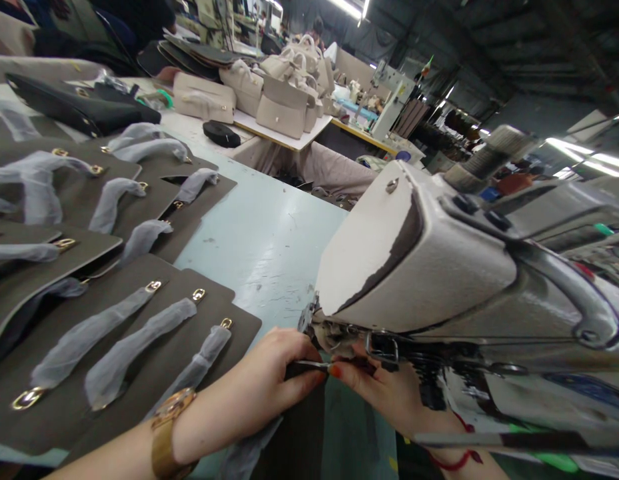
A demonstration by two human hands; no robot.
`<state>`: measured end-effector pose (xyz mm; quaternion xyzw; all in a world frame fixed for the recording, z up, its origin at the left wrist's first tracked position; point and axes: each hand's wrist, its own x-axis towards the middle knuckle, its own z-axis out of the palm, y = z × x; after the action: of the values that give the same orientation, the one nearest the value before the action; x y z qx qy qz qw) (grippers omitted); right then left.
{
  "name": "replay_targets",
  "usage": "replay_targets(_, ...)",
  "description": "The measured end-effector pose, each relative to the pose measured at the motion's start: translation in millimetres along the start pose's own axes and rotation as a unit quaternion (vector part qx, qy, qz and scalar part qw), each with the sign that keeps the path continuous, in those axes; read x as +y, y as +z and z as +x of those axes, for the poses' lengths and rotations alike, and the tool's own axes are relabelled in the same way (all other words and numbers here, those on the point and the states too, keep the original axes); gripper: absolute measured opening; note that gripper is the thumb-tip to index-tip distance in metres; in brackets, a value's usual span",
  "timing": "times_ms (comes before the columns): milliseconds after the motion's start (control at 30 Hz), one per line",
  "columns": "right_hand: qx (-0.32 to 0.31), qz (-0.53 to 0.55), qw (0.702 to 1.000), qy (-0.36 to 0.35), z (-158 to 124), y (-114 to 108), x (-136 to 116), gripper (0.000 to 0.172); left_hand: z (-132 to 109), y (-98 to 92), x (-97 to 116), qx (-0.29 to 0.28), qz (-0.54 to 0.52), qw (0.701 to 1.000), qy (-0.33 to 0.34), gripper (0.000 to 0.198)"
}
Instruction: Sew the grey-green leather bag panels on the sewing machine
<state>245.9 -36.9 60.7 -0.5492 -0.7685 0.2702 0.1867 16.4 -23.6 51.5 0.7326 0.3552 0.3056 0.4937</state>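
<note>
My left hand (274, 380), with a gold watch (170, 427) on the wrist, is closed around a slim dark metal tool (306, 366) just below the head of a white sewing machine (414, 260). My right hand (384, 393) reaches under the machine head from the right, with its fingers pinched at the tip of the same tool near the needle area (339, 340). What the fingertips grip there is partly hidden by the machine. A dark leather piece (289, 433) lies under both hands.
Dark leather panels (139, 353) with gold rings and wrapped handles are stacked in rows at the left on the pale blue table (259, 233). Beige handbags (284, 100) and a black bag (74, 107) sit farther back. Another person works in the far background.
</note>
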Motion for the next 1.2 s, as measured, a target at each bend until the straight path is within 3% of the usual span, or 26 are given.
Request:
replay_targets(333, -0.016, -0.027, 0.999, 0.011, 0.2, -3.1, -1.3, 0.023, 7.4, -0.9, 9.5, -0.016, -0.014, 1.0, 0.002, 0.015)
replay_targets(600, -0.056, 0.031, 0.998, 0.021, 5.2, -2.5, -10.3, 0.021, 8.0, 1.8, 5.3, -0.011, 0.018, 1.0, 0.004, 0.012)
replay_targets(900, -0.05, 0.0, 0.998, 0.027, 5.6, -2.4, -11.3, 0.022, 7.9, 1.4, 6.7, -0.012, 0.022, 1.0, -0.001, 0.012)
replay_targets(1200, -0.009, -0.198, 0.979, -0.042, 5.7, -8.3, -10.2, 0.031, 10.4, 1.3, 5.1, -0.019, -0.005, 1.0, 0.003, 0.014)
